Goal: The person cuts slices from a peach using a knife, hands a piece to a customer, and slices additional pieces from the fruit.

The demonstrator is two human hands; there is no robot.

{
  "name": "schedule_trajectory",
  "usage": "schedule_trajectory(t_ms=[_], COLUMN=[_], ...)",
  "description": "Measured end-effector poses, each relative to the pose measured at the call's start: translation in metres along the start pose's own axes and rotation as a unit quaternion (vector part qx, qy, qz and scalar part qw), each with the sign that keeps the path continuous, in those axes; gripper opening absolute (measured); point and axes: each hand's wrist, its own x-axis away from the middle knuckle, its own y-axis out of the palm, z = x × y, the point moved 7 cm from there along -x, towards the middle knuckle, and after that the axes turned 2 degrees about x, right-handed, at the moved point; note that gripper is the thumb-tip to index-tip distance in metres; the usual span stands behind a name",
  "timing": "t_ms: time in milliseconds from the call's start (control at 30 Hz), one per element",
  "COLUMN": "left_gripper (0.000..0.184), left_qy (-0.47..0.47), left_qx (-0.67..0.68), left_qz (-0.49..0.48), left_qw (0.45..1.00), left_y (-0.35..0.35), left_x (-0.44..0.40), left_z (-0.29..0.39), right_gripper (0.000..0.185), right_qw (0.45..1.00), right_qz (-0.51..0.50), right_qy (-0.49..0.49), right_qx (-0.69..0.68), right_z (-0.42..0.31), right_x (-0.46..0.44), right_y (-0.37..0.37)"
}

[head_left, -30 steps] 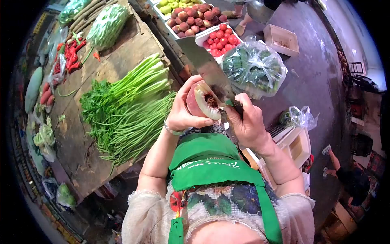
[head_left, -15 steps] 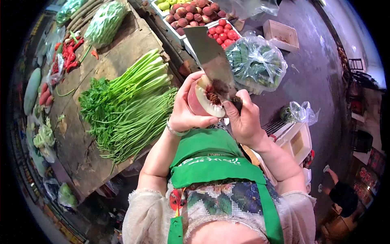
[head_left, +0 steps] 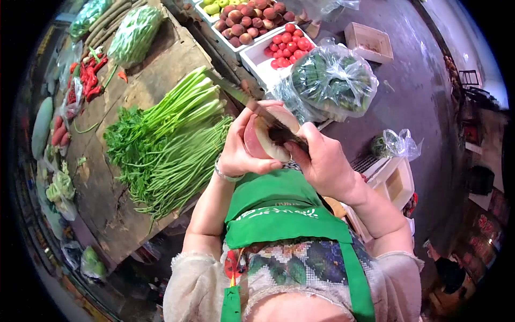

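My left hand (head_left: 236,142) is wrapped round a peach (head_left: 254,140) in front of my chest. A wedge is cut out of the peach, baring pale flesh and a dark centre. My right hand (head_left: 324,158) grips the handle of a cleaver (head_left: 263,111), its thumb close to the cut face. The cleaver's blade is seen nearly edge-on, crossing the peach and pointing to the upper left. Motion blurs the blade, so how deep its edge sits in the fruit I cannot tell.
On the wooden table (head_left: 177,51) to the left lie celery (head_left: 166,121), long green beans (head_left: 182,166) and red chillies (head_left: 92,78). Ahead are peaches (head_left: 247,21) and tomatoes (head_left: 289,45) in white boxes, beside a plastic bag of greens (head_left: 335,78). Another person (head_left: 448,273) is at lower right.
The cleaver has turned from showing its broad face to nearly edge-on, its tip swinging left and down. My right hand has rolled over, and the peach has shifted slightly left.
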Motion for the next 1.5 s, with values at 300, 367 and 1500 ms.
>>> schedule_trajectory(t_ms=[300, 367, 1500], left_gripper=[0.107, 0.107, 0.091], left_qy=[0.06, 0.077, 0.067], left_qx=[-0.004, 0.064, 0.028], left_qz=[0.05, 0.02, 0.033], left_qw=[0.997, 0.995, 0.997], left_y=[-0.002, 0.001, -0.022], left_x=[-0.027, -0.04, -0.205], left_z=[0.008, 0.013, 0.011], right_gripper=[0.032, 0.021, 0.028], right_qw=[0.985, 0.972, 0.946], right_qz=[-0.011, 0.019, 0.049], right_qy=[-0.055, -0.118, -0.167], right_qx=[0.165, 0.204, 0.272], right_z=[0.0, -0.008, 0.04], right_x=[-0.02, -0.031, -0.163], right_y=[-0.009, -0.021, -0.117])
